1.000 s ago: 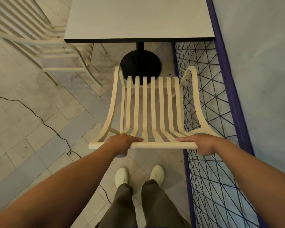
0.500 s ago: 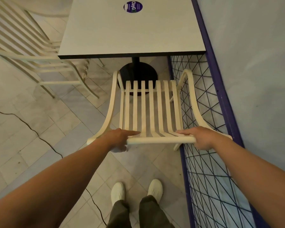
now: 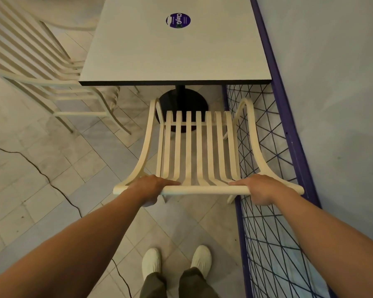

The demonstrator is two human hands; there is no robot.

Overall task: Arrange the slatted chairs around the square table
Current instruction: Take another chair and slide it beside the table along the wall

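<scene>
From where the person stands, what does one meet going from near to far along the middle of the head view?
White shoes → top rail of the held slatted chair → its seat slats → black table base → square table → purple round sticker.

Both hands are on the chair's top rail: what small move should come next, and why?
Probably a short push straight ahead. The left hand and right hand grip the top rail of the slatted chair, whose seat front stands short of the square table edge. Keep it straight: the wire fence runs close on the right.
</scene>
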